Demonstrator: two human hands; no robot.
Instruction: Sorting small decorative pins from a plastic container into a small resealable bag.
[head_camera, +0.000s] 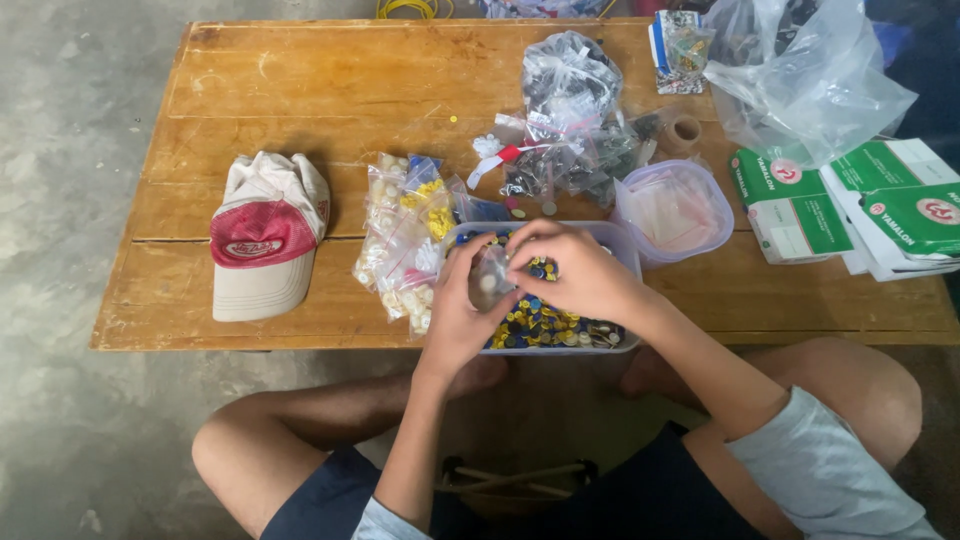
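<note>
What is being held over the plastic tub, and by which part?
A small clear plastic bag, held between both hands: the left hand wraps its lower side, and the fingers of the right hand pinch its top edge above the tub.

Green-and-white cartons (850, 200) at the table's (300, 90) right edge

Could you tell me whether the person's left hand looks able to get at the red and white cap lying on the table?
Probably yes: the cap lies on bare wood on the left hand's side, nothing between them, though that hand now holds a small clear bag.
</note>
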